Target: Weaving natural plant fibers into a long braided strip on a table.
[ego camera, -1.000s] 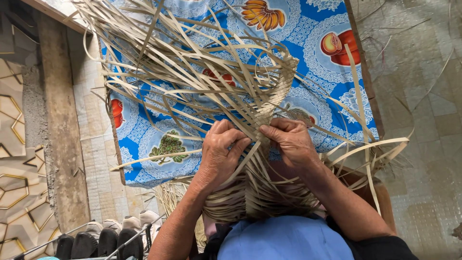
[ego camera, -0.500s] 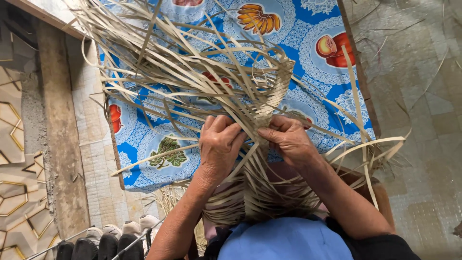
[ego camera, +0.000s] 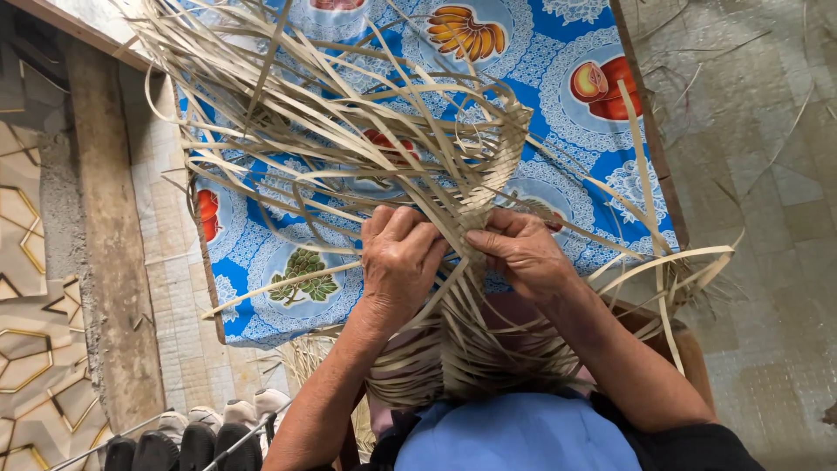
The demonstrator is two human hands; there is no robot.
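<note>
1. A blue fruit-patterned cloth (ego camera: 602, 35) covers the table above a tiled floor (ego camera: 767, 218).
2. Both hands pinch pale leaf strips (ego camera: 288, 113) at the woven band (ego camera: 493, 183); since a second ago, the left hand (ego camera: 399, 262) and right hand (ego camera: 521, 253) have crept up along it.
3. Loose strips fan outward over the cloth.

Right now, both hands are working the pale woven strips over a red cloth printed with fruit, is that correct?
Not quite: the cloth is blue, not red, as the head view shows. Both the left hand and the right hand do work the pale woven strips over it.
</note>
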